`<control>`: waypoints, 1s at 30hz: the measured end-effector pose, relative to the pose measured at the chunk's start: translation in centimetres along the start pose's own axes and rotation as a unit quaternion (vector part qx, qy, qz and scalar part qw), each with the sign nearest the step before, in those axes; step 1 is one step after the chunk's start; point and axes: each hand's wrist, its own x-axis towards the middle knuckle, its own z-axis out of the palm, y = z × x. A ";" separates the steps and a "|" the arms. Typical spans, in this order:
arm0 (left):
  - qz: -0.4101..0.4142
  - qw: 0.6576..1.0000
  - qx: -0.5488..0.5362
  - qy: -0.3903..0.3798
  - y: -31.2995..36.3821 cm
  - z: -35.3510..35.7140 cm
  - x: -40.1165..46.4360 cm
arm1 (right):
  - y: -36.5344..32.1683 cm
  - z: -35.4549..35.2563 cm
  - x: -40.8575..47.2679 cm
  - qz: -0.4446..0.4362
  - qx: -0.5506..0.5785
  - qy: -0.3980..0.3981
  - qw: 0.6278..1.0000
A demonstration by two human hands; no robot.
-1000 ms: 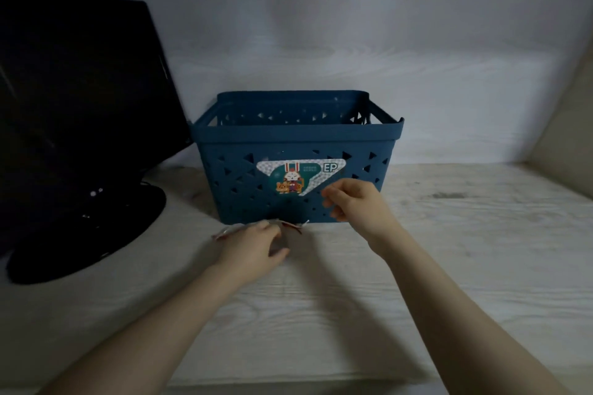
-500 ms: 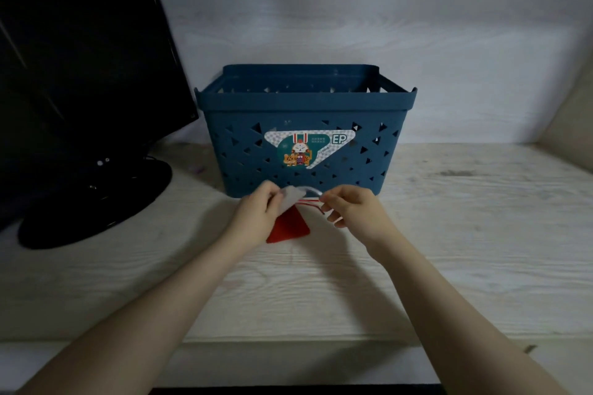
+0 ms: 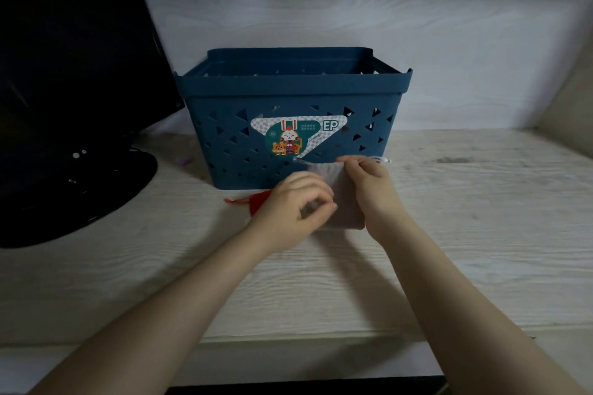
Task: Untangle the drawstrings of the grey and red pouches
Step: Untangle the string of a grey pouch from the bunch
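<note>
The grey pouch [image 3: 345,202] hangs upright in front of the basket, between my two hands. My right hand [image 3: 373,191] pinches its top right corner, where the pale drawstring [image 3: 380,160] sticks out to the right. My left hand [image 3: 293,205] is blurred, its fingers curled and pinching at the pouch's left edge. The red pouch [image 3: 256,202] lies on the table, mostly hidden behind my left hand. Its red drawstring [image 3: 236,200] trails out to the left. I cannot make out any string linking the two pouches.
A blue perforated basket [image 3: 288,86] with a sticker stands just behind the hands. A black monitor [image 3: 73,51] on its round foot [image 3: 80,199] fills the left side. The pale wooden table [image 3: 465,218] ends at a front edge near me, and a wall rises at the far right.
The hands lifted both pouches off the table. The red pouch, which hung below my left hand, now lies on the table to the left, and the grey pouch is spread between both hands.
</note>
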 end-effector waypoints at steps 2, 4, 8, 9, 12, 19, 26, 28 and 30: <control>0.010 0.997 0.028 0.074 0.1 -0.6 0.8 | -0.4 0.0 0.2 -0.032 -0.015 -0.017 0.999; -0.014 0.988 0.045 0.149 0.0 -1.0 1.9 | -0.9 -0.2 0.7 -0.046 -0.002 -0.028 0.999; -0.086 0.976 0.098 0.175 -0.4 -1.7 3.8 | -1.6 0.4 1.7 -0.082 0.058 -0.011 0.995; -0.091 0.973 0.151 0.151 -0.7 -1.7 4.1 | -1.6 0.8 2.0 -0.087 0.062 -0.004 0.994; -0.101 0.960 0.248 0.079 -0.9 -1.8 5.1 | -1.5 1.5 3.1 -0.091 0.052 -0.003 0.994; -0.184 0.978 0.090 0.039 -3.8 -0.4 4.3 | 1.0 1.3 4.0 -0.078 0.038 -0.052 0.995; -0.261 0.964 -0.041 0.033 -5.2 -0.6 3.5 | 1.4 0.8 4.8 -0.044 -0.007 0.025 0.999; -0.298 0.947 -0.112 0.041 -5.2 -0.7 3.3 | 1.5 0.6 4.9 -0.027 0.002 0.038 0.999; -0.338 0.916 -0.206 0.060 -4.9 -0.5 3.2 | 1.3 0.4 4.9 -0.011 0.011 0.040 0.999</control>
